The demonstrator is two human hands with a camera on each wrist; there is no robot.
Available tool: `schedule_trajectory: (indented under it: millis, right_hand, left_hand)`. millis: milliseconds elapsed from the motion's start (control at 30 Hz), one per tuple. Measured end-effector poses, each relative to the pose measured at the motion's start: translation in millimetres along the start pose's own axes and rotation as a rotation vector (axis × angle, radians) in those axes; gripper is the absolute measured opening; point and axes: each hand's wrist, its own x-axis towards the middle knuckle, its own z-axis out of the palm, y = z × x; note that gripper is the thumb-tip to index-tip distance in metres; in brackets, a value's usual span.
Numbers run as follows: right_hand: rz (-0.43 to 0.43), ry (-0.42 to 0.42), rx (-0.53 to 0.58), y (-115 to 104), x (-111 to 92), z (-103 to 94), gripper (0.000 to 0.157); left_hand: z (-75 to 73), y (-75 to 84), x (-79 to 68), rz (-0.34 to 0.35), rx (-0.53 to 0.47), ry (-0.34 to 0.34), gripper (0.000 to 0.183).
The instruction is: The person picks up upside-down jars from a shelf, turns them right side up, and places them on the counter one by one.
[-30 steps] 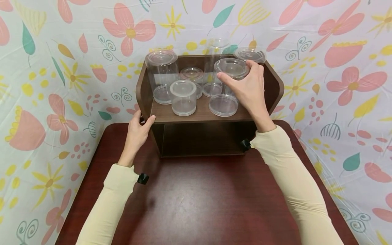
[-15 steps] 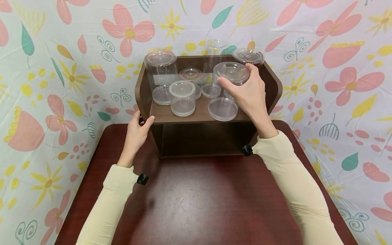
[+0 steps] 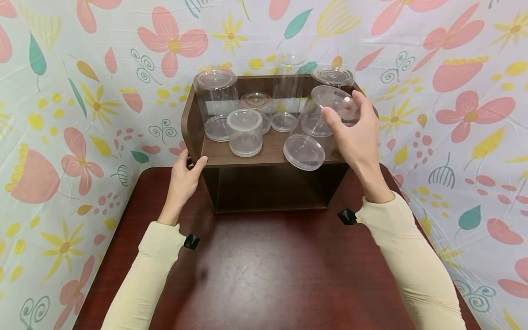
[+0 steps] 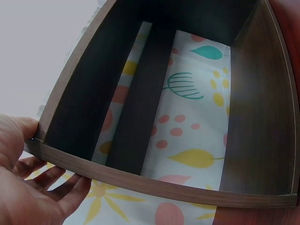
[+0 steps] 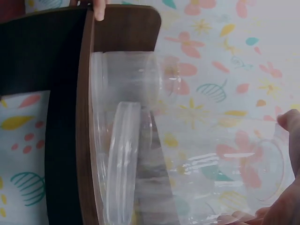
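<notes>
My right hand [image 3: 356,137] grips a clear plastic jar [image 3: 304,153] around its upper end, thumb on one side and fingers on the other. The jar leans with its top to the right, and its ringed lower end overlaps the front edge of the brown two-tier shelf [image 3: 264,159]. In the right wrist view the same jar [image 5: 225,164] stretches from my fingers toward the shelf board. My left hand [image 3: 184,178] holds the shelf's left front corner, thumb on top and fingers below, as the left wrist view shows. A small frosted jar [image 3: 245,135] stands upright between the hands.
Behind stand more clear containers: a wide jar [image 3: 216,101] at left, a short jar [image 3: 256,101], a slim tall jar [image 3: 288,78] and one jar [image 3: 333,75] at back right. The shelf sits on a dark red table [image 3: 247,266], with flowered cloth [image 3: 82,114] around it.
My right hand has moved right and toward me with the jar, which has gone from upright to tilted. Its lower end has come forward to the shelf edge. My left hand stays put.
</notes>
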Motion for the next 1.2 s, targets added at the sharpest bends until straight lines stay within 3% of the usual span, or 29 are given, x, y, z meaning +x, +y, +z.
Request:
schedule_trajectory:
  millis: [300, 400, 467, 767, 933, 1200]
  right_hand:
    - [0.065, 0.087, 0.331, 10, -17, -26.2, 0.068]
    - [0.045, 0.129, 0.461, 12, -23, -30.7, 0.064]
    - [0.026, 0.156, 0.486, 13, -28, -34.1, 0.062]
    - [-0.031, 0.194, 0.707, 26, -48, -48.5, 0.071]
    - [-0.045, 0.213, 0.772, 35, -58, -55.7, 0.079]
    - [-0.003, 0.252, 0.799, 48, -71, -59.1, 0.063]
  left_hand:
    - [-0.3, -0.1, -0.5, 0.002, -0.007, -0.003, 0.046]
    - [-0.1, -0.2, -0.8, 0.008, -0.003, -0.001, 0.047]
    - [0.0, 0.3, -0.7, 0.010, 0.005, -0.001, 0.047]
    - [-3.1, 2.6, -1.2, 0.013, 0.034, -0.025, 0.048]
    - [-3.9, 2.6, -0.2, 0.019, 0.040, -0.021, 0.047]
    - [-3.7, 2.6, -0.5, 0.013, 0.053, -0.025, 0.049]
